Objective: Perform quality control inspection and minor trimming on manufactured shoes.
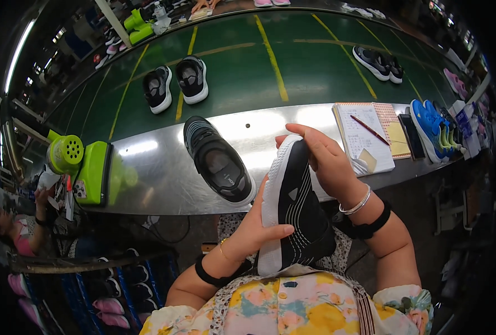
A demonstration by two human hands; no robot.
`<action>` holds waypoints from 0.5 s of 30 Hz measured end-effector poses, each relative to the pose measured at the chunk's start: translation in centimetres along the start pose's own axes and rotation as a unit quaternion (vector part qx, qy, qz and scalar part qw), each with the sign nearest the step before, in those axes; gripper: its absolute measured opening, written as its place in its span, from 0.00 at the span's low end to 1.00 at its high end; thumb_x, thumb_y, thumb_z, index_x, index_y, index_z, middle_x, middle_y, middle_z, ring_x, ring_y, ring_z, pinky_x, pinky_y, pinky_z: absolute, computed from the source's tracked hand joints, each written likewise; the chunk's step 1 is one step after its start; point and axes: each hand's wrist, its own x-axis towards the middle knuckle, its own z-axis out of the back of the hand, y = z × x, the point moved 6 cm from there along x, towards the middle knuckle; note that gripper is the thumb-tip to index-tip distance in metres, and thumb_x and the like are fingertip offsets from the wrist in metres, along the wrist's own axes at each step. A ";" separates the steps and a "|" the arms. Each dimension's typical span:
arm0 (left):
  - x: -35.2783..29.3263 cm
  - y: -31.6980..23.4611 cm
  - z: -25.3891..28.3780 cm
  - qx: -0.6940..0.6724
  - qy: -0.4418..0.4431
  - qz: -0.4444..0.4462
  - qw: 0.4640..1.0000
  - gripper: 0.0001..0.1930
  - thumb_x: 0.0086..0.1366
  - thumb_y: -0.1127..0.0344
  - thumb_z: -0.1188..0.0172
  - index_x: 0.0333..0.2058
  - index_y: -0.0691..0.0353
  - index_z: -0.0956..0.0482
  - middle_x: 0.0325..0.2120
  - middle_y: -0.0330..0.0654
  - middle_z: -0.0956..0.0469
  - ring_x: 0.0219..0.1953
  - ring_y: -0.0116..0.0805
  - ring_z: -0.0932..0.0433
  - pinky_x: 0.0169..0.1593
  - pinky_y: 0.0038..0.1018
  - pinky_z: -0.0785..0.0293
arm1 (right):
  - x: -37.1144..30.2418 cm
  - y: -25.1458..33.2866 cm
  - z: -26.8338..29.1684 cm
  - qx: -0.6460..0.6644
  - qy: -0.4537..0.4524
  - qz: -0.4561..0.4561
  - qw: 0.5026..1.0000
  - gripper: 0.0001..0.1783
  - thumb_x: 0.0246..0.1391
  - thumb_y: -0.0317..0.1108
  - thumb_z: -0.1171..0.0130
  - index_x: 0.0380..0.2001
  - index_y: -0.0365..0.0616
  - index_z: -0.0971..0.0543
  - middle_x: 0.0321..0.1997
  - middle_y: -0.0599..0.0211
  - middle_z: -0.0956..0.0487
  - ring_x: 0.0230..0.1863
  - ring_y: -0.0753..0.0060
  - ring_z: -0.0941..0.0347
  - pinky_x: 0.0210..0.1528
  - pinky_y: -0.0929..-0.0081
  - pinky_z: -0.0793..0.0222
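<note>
A black sneaker (301, 206) with a white sole and thin white side stripes stands on end in front of me, toe up. My left hand (256, 226) grips it around the sole near the middle, thumb across the side. At the toe, my right hand (329, 162) is curved against the upper, its fingers reaching over the tip; part of its grasp is hidden behind the shoe. A second black sneaker (220, 164) lies sole down on the metal bench (153, 187), just left of my hands.
Beyond the bench runs a green conveyor belt (231, 72) carrying black sneaker pairs. A notebook (362, 137) with a pen (369, 129), a phone (411, 137) and blue shoes (426, 131) lie right. A lime-green machine (94, 173) stands left; a shoe rack (97, 265) is lower left.
</note>
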 end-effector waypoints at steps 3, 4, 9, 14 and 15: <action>0.2 0.0 1.1 -0.006 -0.050 -0.021 0.999 0.51 0.47 0.65 0.33 0.64 0.60 0.59 0.58 0.45 0.44 0.60 0.35 0.42 0.62 0.32 0.45 | -1.6 -2.4 0.2 0.033 -0.004 -0.072 0.997 0.29 0.66 0.48 0.65 0.60 0.37 0.41 0.54 0.61 0.29 0.51 0.77 0.33 0.54 0.76 0.39; 0.5 -0.2 1.1 0.022 -0.050 -0.027 0.998 0.50 0.48 0.65 0.34 0.64 0.60 0.58 0.58 0.44 0.43 0.59 0.35 0.41 0.61 0.32 0.44 | -2.3 -3.9 1.0 0.055 -0.011 -0.105 0.993 0.30 0.66 0.50 0.67 0.61 0.38 0.41 0.55 0.60 0.30 0.53 0.75 0.33 0.56 0.75 0.40; 1.2 -1.3 1.1 -0.023 -0.094 -0.038 0.995 0.47 0.51 0.65 0.36 0.64 0.59 0.57 0.57 0.43 0.40 0.58 0.34 0.40 0.60 0.32 0.43 | -7.2 -7.3 2.0 0.143 0.038 -0.164 0.975 0.37 0.63 0.59 0.69 0.62 0.38 0.43 0.59 0.59 0.33 0.58 0.71 0.36 0.61 0.72 0.43; 2.3 -0.2 1.6 -0.098 -0.093 -0.018 0.991 0.42 0.56 0.69 0.39 0.64 0.56 0.57 0.56 0.43 0.40 0.57 0.34 0.38 0.60 0.33 0.42 | -10.7 -9.4 1.2 0.233 0.101 -0.139 0.957 0.50 0.48 0.67 0.49 0.62 0.38 0.44 0.64 0.60 0.39 0.62 0.67 0.40 0.64 0.69 0.46; 2.5 0.1 1.6 -0.126 -0.087 -0.007 0.988 0.41 0.57 0.69 0.40 0.64 0.55 0.57 0.56 0.43 0.40 0.57 0.35 0.38 0.60 0.33 0.42 | -10.8 -9.3 0.9 0.232 0.101 -0.140 0.957 0.50 0.48 0.67 0.49 0.62 0.38 0.44 0.64 0.60 0.39 0.62 0.67 0.40 0.64 0.69 0.46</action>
